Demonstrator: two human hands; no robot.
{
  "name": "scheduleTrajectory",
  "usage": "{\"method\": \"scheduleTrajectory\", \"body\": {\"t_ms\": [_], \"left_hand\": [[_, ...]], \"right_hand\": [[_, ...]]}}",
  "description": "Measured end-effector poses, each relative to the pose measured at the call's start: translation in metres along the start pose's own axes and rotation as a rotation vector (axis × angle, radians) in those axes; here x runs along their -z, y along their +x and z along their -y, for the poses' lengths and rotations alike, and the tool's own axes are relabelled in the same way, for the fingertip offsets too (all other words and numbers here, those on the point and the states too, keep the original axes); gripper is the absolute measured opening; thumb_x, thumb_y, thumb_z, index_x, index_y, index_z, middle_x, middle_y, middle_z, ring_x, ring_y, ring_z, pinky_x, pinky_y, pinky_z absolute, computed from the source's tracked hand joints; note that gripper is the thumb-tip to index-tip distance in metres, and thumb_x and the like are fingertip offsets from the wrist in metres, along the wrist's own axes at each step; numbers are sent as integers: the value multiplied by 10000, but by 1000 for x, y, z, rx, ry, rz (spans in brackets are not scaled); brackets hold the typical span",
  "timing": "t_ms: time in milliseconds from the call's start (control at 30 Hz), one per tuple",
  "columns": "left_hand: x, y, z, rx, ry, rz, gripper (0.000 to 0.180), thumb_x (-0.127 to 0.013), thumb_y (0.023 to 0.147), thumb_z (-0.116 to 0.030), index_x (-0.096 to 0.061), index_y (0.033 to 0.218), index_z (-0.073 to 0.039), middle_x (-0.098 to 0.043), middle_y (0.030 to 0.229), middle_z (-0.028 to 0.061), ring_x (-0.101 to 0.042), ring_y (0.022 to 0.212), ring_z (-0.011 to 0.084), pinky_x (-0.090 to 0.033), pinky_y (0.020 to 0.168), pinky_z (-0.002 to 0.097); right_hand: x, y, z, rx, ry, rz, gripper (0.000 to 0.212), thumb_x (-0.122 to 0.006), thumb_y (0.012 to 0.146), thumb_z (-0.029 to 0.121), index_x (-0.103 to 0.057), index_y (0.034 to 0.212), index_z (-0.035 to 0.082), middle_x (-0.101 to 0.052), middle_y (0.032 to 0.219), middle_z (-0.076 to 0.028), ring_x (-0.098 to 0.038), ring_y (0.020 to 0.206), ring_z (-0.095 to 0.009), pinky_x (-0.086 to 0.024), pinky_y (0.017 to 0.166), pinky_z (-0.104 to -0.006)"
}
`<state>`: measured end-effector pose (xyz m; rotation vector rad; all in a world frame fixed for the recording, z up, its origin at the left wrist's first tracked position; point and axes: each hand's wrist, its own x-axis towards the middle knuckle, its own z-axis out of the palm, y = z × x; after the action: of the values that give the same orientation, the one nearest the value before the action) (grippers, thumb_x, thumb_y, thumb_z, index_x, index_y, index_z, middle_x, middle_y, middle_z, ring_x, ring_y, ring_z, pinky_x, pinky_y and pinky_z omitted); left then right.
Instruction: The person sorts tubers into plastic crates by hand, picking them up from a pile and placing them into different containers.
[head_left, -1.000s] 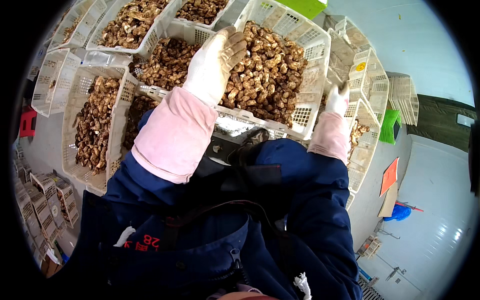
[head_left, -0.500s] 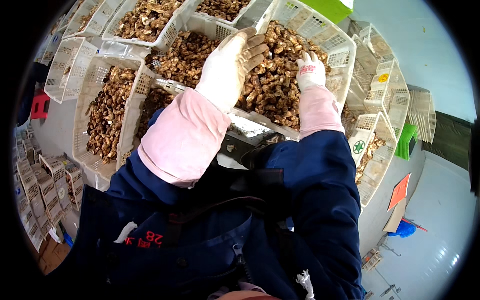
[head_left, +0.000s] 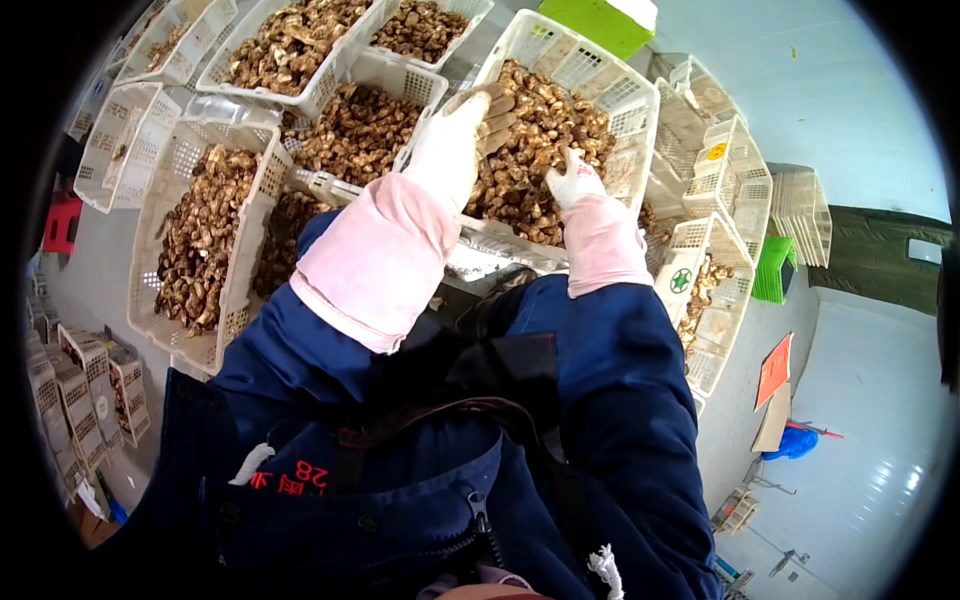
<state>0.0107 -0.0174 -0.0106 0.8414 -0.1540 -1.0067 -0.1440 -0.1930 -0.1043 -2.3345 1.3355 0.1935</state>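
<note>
In the crate in front of me lies a heap of small brown mushrooms (head_left: 540, 115), held by the white perforated crate (head_left: 630, 125). My left hand (head_left: 462, 135), in a white glove with a soiled palm, is at the crate's left side with its fingers spread and nothing visible in it. My right hand (head_left: 577, 182), also gloved, hangs low over the right part of the heap. Its thumb and forefinger stand apart; the other fingers are partly hidden. Pink cuffs cover both wrists above dark blue sleeves.
To the left are more mushroom crates, including a long white crate (head_left: 150, 250) and a smaller middle crate (head_left: 425, 88). At the right edge of my crate stands another crate (head_left: 715, 360). A green box (head_left: 600, 25) is behind; stacked crates (head_left: 800, 215) stand further right.
The view has shifted, so the crates sit further left. My right hand has drawn back from the heap's far side, its fingers less outstretched. The left hand stays at the crate's left side.
</note>
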Motion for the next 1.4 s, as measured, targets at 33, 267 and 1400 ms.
{"method": "scheduleTrajectory", "body": {"t_ms": [33, 267, 1400], "left_hand": [[2, 0, 2, 2, -7, 4, 372, -452, 1008, -219, -499, 1289, 20, -602, 1217, 145, -593, 1124, 246, -464, 1003, 363], [4, 8, 1, -63, 67, 67, 393, -455, 1005, -210, -473, 1317, 29, -577, 1253, 167, -576, 1143, 254, -446, 1023, 372], [-25, -45, -23, -102, 319, 236, 248, -688, 903, -139, -604, 1115, -41, -671, 988, 17, -625, 823, 91, -516, 755, 209]], "right_hand": [[1, 2, 6, -40, -45, 57, 767, -611, 863, 458, -328, 1485, 110, -479, 1423, -173, -460, 1311, -328, -359, 1091, -355], [-3, 22, 31, -101, -134, 112, 727, -629, 873, 423, -309, 1495, 229, -546, 1350, -182, -548, 1223, -338, -423, 1045, -403], [81, -152, 85, 204, 1485, 268, 378, -560, 959, 145, -493, 1297, -10, -620, 1126, -100, -645, 929, -209, -565, 784, -371]]}}
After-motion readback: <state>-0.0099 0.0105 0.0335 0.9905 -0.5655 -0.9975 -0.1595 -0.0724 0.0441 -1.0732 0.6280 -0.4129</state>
